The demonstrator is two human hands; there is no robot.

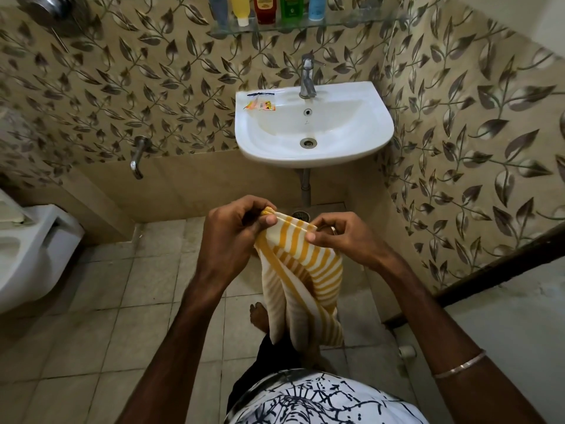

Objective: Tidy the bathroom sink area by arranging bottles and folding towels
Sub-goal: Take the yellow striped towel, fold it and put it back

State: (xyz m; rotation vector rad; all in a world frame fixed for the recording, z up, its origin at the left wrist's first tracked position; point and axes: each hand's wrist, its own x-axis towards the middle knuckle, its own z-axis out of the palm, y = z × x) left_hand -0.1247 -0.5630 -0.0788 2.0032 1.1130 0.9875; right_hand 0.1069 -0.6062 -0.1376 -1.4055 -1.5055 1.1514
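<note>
A yellow and white striped towel (305, 270) hangs in front of me, below the white sink (376, 117). My left hand (235, 231) pinches its top edge at the left corner. My right hand (339, 237) pinches the same edge at the right. The cloth droops in folds toward my legs. Several bottles (266, 7) stand in a row on the glass shelf (336, 24) above the tap (307, 76). A small orange sachet (261, 104) lies on the sink's left rim.
A white toilet (27, 255) stands at the left. A wall tap (139, 156) juts out left of the sink. A dark door frame (489, 264) runs along the right. Tiled floor lies below, with a floor drain (301, 215) under the sink.
</note>
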